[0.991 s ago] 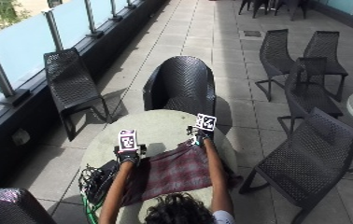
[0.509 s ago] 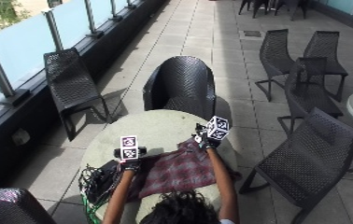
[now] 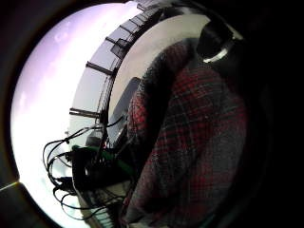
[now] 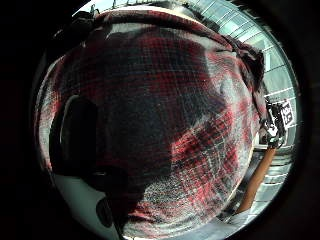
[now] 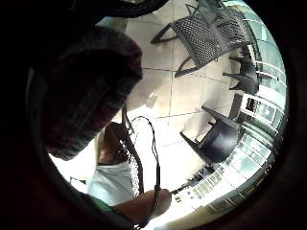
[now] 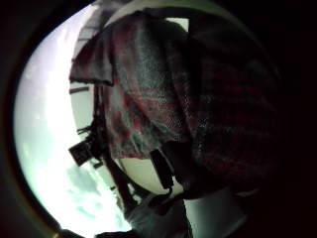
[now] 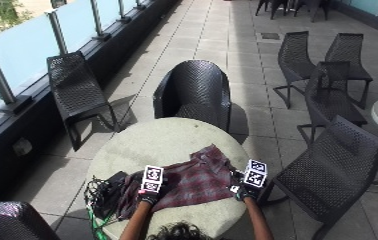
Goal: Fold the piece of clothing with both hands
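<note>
A red and grey plaid shirt [image 7: 195, 182] lies bunched on the near part of a round pale table [image 7: 162, 142]. My left hand [image 7: 149, 197] is at the shirt's near left edge and my right hand [image 7: 245, 191] at its near right edge, both close to my body. Each hand holds cloth. The plaid fabric [image 4: 165, 100] fills the left thumb side palm view. It also hangs close over the right palm [image 6: 148, 89]. The fingers themselves are hidden under the gloves' backs in the outside view.
A black box with tangled cables [image 7: 106, 187] sits at the table's left edge, touching the shirt. A black wicker chair [image 7: 195, 92] stands beyond the table, another [image 7: 332, 170] at the right, one more [image 7: 76, 90] by the glass railing.
Both hands have drawn back from the shirt's far edge toward my body, bringing cloth along. The shirt now lies shorter and more bunched.
</note>
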### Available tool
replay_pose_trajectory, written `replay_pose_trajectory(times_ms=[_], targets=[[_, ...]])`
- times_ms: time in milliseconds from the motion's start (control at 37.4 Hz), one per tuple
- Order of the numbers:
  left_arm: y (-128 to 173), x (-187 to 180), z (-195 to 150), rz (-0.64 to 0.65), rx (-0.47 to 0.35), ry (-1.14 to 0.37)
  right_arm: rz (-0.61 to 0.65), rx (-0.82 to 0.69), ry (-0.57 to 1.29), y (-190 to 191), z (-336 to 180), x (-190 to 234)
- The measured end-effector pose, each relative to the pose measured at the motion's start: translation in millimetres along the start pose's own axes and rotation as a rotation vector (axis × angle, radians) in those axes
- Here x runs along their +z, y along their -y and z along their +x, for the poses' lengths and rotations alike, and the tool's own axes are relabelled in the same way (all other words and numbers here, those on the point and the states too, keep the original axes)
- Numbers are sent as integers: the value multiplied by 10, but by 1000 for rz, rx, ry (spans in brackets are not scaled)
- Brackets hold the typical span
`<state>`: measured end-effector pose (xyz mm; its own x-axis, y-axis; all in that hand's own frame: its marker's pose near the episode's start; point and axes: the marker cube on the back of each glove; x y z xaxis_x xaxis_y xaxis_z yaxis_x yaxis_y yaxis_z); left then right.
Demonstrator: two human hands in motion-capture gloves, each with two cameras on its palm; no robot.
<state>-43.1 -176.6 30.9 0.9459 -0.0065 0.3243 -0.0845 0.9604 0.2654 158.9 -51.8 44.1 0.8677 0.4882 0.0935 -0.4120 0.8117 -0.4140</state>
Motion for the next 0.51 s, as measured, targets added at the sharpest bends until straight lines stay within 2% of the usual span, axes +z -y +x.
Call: replay_pose_trajectory(times_ms=[54,134,187,241,375,455,509], targets=[[-167,54,72,-107,11,-33,38,57,-33,20,42,37],[-482,75,59,-370,-9,-65,64,138,-71,7,86,76],[-586,91,47,-475,-22,-103,102,164,-76,16,89,93],[-584,105,53,-481,-23,-144,184,146,-58,58,55,88],[-441,110,45,-343,-39,-134,383,123,-63,125,-32,-1],[-405,61,52,-311,-11,-119,408,118,-90,71,-137,-95],[-418,-31,24,-338,-2,-92,401,129,-112,14,-244,-200]])
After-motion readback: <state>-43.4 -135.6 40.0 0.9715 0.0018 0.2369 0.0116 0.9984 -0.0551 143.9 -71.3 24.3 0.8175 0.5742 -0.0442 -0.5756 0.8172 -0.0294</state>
